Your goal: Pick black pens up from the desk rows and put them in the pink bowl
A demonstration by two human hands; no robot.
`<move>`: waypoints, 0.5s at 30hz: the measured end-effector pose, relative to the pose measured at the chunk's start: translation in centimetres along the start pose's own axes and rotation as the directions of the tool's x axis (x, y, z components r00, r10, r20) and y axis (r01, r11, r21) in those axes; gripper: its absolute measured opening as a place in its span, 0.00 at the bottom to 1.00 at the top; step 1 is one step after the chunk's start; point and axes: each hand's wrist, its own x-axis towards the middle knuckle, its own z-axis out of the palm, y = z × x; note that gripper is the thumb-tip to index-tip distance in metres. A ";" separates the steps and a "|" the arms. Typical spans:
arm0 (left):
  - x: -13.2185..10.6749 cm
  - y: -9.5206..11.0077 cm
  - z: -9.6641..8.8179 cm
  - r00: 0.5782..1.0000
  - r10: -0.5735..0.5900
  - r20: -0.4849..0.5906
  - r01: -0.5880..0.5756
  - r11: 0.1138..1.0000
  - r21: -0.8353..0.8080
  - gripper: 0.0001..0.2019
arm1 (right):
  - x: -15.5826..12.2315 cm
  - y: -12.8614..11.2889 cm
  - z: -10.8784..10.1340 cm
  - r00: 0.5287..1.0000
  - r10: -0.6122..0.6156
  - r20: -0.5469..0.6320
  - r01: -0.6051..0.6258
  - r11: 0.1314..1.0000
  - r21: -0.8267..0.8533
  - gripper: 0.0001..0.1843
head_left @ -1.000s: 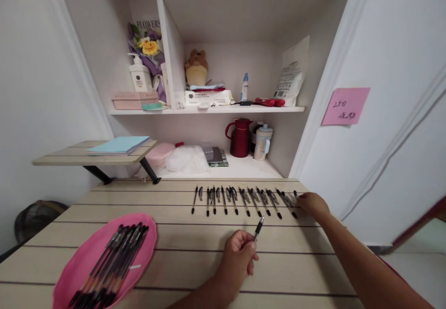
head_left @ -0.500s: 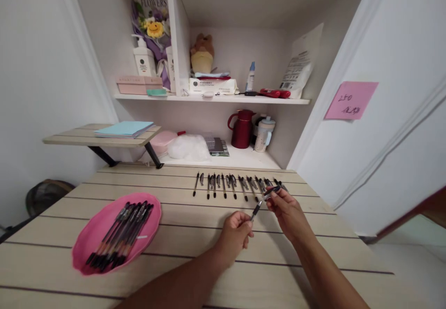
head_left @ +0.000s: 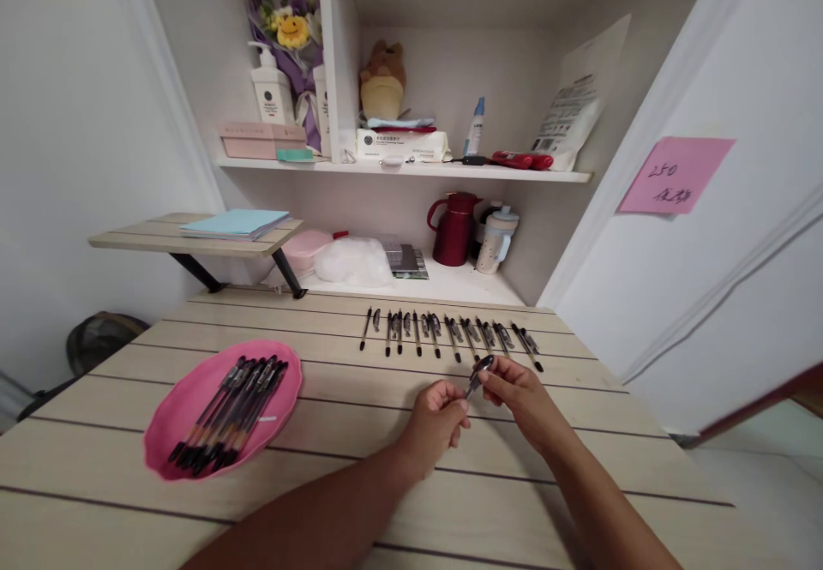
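Observation:
My left hand (head_left: 429, 429) is closed round the barrel of a pen, most of which its fingers hide. Pinched in my right hand (head_left: 525, 399) is a dark pen cap (head_left: 482, 369), which meets the pen's tip end; how far it sits over the tip I cannot tell. Beyond both hands, a row of uncapped pens (head_left: 417, 335) lies on the slatted table (head_left: 360, 484), with loose clear-and-black caps (head_left: 406, 323) beside them. At the left, a pink scalloped tray (head_left: 294, 379) holds several capped pens (head_left: 235, 411) in a bundle.
A small raised stand (head_left: 129, 236) with blue paper (head_left: 235, 223) is at the back left. Behind the table, the shelf holds a plastic bag (head_left: 353, 261), a red jug (head_left: 455, 229) and a pale tumbler (head_left: 496, 240). A pink note (head_left: 676, 176) is on the right wall.
My right hand has brought the cap down and left onto the tip end of the pen, where they were apart before. My left hand still holds the pen. The view has shifted slightly.

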 end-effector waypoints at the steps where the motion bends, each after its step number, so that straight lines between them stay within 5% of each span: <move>1: 0.0 0.0 0.0 1.000 0.000 0.001 0.000 1.000 -0.002 0.08 | -0.1 0.0 0.1 1.000 0.000 0.002 0.000 1.000 0.005 0.14; 15: -0.1 -0.5 -0.2 0.997 0.068 -0.040 -0.068 0.998 0.008 0.07 | -0.3 0.8 0.2 0.998 0.055 0.043 -0.055 0.999 -0.003 0.16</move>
